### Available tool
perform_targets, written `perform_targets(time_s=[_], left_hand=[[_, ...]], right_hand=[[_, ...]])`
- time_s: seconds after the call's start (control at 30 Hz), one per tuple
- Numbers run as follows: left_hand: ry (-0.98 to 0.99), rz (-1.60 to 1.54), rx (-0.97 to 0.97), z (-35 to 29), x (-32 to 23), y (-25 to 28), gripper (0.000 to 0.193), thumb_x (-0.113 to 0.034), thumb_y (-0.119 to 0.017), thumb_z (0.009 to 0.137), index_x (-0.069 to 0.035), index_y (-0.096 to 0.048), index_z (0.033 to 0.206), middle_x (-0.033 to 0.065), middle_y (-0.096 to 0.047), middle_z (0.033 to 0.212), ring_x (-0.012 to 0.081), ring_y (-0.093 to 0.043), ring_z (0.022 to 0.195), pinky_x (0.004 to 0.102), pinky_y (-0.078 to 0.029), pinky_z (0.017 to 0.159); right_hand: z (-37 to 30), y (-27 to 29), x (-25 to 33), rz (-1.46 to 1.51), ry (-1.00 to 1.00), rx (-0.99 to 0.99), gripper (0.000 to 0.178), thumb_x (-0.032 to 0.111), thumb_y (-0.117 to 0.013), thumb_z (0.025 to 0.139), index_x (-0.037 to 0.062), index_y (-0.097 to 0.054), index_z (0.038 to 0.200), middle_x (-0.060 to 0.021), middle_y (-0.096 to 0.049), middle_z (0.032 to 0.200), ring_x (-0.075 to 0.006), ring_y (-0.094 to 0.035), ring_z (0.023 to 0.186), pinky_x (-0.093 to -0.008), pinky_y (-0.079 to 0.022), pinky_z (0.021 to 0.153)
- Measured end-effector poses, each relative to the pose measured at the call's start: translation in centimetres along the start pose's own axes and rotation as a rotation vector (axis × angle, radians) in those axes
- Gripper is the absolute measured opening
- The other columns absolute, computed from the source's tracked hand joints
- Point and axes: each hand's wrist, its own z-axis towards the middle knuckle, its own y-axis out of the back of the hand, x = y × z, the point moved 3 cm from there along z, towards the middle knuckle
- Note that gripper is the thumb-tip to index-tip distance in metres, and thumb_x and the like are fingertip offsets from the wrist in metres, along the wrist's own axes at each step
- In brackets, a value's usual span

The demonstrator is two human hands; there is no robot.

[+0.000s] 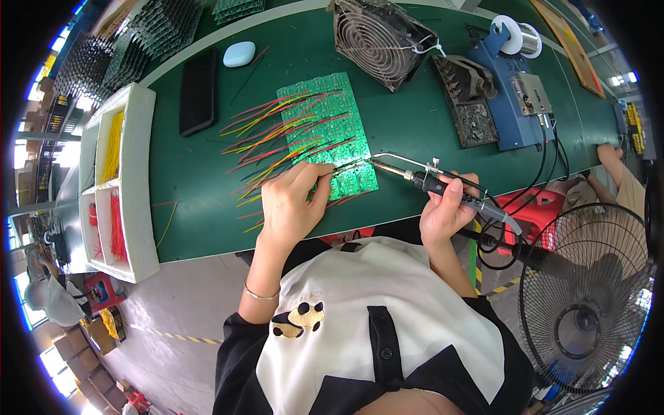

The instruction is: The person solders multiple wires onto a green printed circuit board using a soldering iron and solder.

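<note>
A green panel of small circuit boards [330, 107] lies on the bench, with red, yellow and black wires [266, 142] fanning out to its left. My left hand [287, 204] is closed in a pinch on a thin dark wire [346, 166] at the panel's lower part. My right hand [445, 216] grips a soldering iron [434, 185], its tip at the panel's right edge near that wire's end. A thin curved metal tube [401, 157], clamped to the iron, ends beside the tip. My left fingertips partly hide the wires beneath them.
At left stands a white divided box [144, 180] of yellow and red wires. A black phone [198, 93] and a pale blue case [239, 54] lie beyond. A caged fan [373, 45], soldering stand [470, 104] and blue solder feeder [508, 97] stand at the far right. Cables trail from the iron.
</note>
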Motion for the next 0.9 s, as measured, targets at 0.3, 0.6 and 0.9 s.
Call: perform_targets(time_s=[0.3,0.6,0.9], left_hand=[[-0.003,0.018,0.007,-0.09,0.09,-0.01,0.007,0.004,-0.062,0.070,-0.001,-0.061,0.075,0.0060,-0.057,0.062,0.0127,-0.043,0.042,0.0245,-0.034,0.041],[-0.009,0.028,-0.001,-0.21,0.07,-0.06,0.007,0.003,-0.063,0.070,-0.002,-0.061,0.075,0.0059,-0.056,0.061,0.0137,-0.043,0.042,0.0248,-0.034,0.041],[-0.019,0.044,-0.005,-0.22,-0.09,-0.01,0.008,0.004,-0.063,0.069,-0.002,-0.060,0.074,0.0057,-0.055,0.060,0.0136,-0.043,0.042,0.0250,-0.034,0.040]], right_hand=[[-0.10,0.07,-0.08,-0.029,-0.039,0.020,0.022,0.019,-0.053,0.087,-0.0005,-0.051,0.079,0.0003,-0.047,0.073,-0.0022,-0.037,0.053,-0.0165,-0.030,0.044],[-0.10,-0.09,0.15,-0.040,-0.015,0.010,0.020,0.014,-0.051,0.088,-0.0032,-0.051,0.077,-0.0023,-0.045,0.075,-0.0045,-0.037,0.050,-0.0180,-0.031,0.042],[-0.05,-0.16,0.34,-0.075,0.009,0.002,0.021,0.014,-0.050,0.088,-0.0037,-0.050,0.076,-0.0026,-0.044,0.076,-0.0045,-0.037,0.049,-0.0180,-0.032,0.042]])
